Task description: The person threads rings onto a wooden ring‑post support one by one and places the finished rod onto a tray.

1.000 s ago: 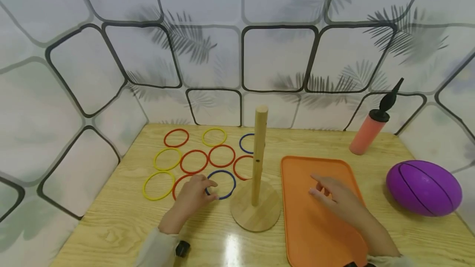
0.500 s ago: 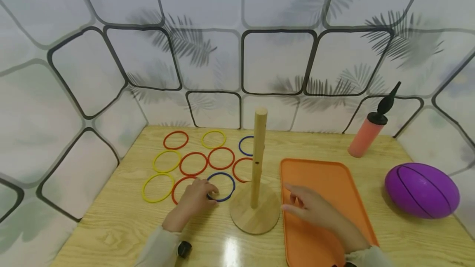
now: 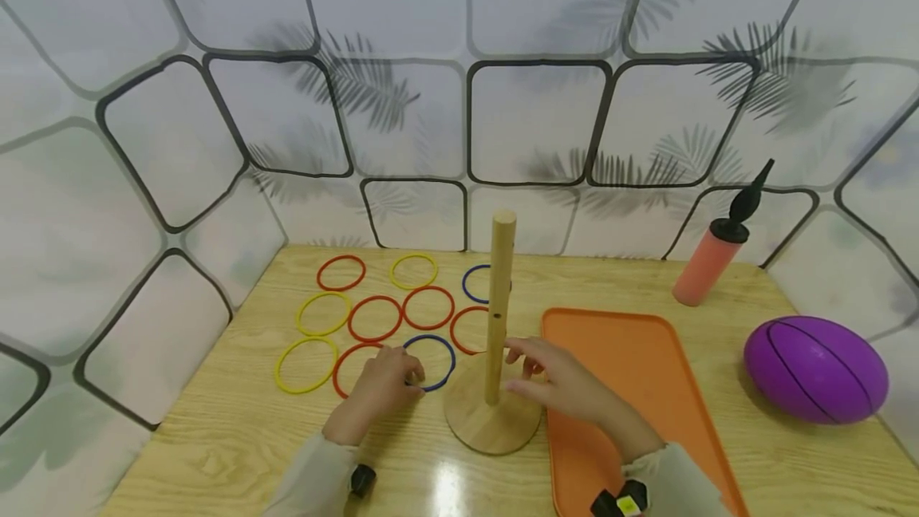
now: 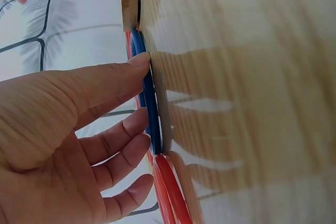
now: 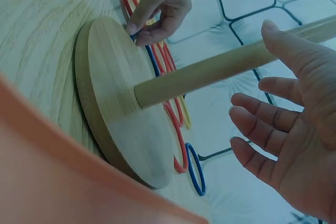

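Observation:
In the head view, my left hand (image 3: 382, 385) is at the near left edge of a blue ring (image 3: 453, 359) lying on the wooden table. Its thumb and fingers pinch the ring (image 4: 150, 103) in the left wrist view. A wooden post (image 3: 500, 286) rises from a round wooden base (image 3: 474, 425) right of that ring. Beside the post is my right hand (image 3: 567, 381), fingers loosely bent and holding nothing. The right wrist view shows this hand (image 5: 299, 108) close to the post, with its thumb overlapping it; contact is unclear.
Several red, yellow and blue rings, among them a yellow ring (image 3: 277, 369), lie flat behind and left of my left hand. An orange tray (image 3: 639, 349) lies right of the base. Farther right are a purple ball (image 3: 814, 369) and a pink hand pump (image 3: 707, 266).
My right hand has moved left from over the orange tray to the post. The left hand's fingers have closed in on the blue ring's edge.

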